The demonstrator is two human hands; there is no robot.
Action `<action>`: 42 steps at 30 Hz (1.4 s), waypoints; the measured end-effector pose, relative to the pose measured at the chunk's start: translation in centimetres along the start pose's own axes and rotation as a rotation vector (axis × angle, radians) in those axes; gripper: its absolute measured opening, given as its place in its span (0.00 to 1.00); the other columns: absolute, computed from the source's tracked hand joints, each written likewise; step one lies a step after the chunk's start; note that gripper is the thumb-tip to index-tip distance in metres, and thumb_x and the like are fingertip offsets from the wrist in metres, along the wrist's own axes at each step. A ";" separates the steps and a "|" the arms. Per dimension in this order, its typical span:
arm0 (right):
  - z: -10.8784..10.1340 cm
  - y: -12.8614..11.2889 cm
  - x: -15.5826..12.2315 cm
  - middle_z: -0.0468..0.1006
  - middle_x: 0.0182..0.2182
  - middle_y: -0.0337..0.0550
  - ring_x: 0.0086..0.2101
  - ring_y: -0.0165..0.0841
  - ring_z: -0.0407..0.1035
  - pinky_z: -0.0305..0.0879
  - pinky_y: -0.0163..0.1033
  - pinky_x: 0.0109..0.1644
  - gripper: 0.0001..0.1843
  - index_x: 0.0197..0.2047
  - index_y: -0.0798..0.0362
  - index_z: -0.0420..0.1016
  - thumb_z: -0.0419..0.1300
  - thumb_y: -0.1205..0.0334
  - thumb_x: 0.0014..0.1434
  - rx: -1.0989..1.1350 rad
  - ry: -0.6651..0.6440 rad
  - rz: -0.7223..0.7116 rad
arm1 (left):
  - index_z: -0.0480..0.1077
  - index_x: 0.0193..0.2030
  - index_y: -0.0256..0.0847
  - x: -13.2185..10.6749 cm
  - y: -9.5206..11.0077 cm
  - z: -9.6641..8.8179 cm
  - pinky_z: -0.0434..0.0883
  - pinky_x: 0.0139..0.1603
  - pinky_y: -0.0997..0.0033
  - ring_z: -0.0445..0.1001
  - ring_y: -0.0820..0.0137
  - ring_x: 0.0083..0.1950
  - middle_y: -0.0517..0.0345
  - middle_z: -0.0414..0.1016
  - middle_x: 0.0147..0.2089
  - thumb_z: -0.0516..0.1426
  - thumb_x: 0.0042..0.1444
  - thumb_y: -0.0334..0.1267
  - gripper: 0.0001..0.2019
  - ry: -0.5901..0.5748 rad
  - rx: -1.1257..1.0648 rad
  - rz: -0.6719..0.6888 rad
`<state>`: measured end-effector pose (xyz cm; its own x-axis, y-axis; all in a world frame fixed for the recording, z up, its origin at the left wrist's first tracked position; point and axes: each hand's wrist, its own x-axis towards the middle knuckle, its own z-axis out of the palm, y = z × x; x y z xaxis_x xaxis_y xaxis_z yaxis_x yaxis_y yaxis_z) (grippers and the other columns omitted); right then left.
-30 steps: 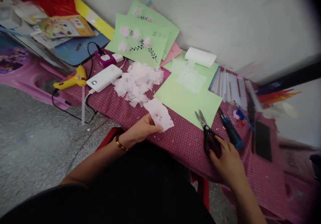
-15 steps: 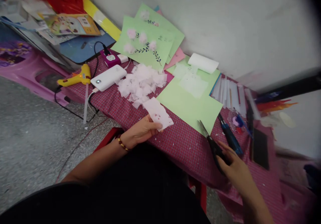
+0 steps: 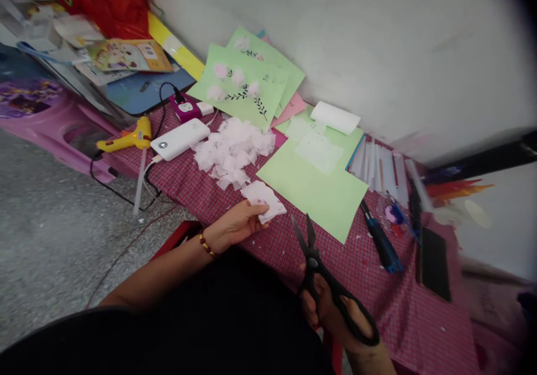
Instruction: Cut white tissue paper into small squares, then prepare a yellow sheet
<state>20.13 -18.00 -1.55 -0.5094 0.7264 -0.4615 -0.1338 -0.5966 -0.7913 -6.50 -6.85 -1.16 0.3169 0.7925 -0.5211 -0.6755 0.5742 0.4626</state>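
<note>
Right hand [image 3: 325, 302]: at the lower right of centre, fingers closed around the handles of the scissors.
Scissors [image 3: 312, 262]: black-handled, blades parted, tips pointing up toward the middle of the frame, near the paper piece but apart from it.
Left hand [image 3: 235, 225]: just below centre, pinching the paper piece between thumb and fingers; a beaded bracelet [image 3: 206, 244] circles the wrist.
Paper piece [image 3: 255, 192]: pale, with small reddish marks, at the centre of the frame, its upper end close to the paper pile.
Paper pile [image 3: 235, 148]: loose pale pieces heaped just above and left of centre.
Green sheet [image 3: 319, 193]: right of centre, with thin white paper [image 3: 319, 152] lying on its upper part.
Cutter [image 3: 382, 243]: blue-handled, right of the green sheet.
Power bank [image 3: 180, 139]: white, left of the pile.
Glue gun [image 3: 134, 137]: yellow, at the table's edge, left in the frame.
Flower cards [image 3: 247, 106]: green, overlapping, upper middle.
Tablecloth [image 3: 419, 330]: red checked, beneath these things.
Red bag [image 3: 113, 5]: upper left.
</note>
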 end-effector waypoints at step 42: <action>-0.9 -0.3 2.0 0.71 0.29 0.40 0.26 0.33 0.64 0.58 0.40 0.31 0.35 0.55 0.49 0.71 0.59 0.33 0.53 0.224 -0.152 0.145 | 0.66 0.63 0.41 -0.5 0.3 -0.5 0.69 0.46 0.70 0.75 0.66 0.44 0.50 0.78 0.46 0.65 0.49 0.31 0.33 -0.290 0.464 0.204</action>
<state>19.94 -16.02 -2.62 -0.6558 0.5786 -0.4849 -0.2253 -0.7631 -0.6058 -7.18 -7.19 -1.17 0.4241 0.8830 -0.2011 -0.4002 0.3820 0.8330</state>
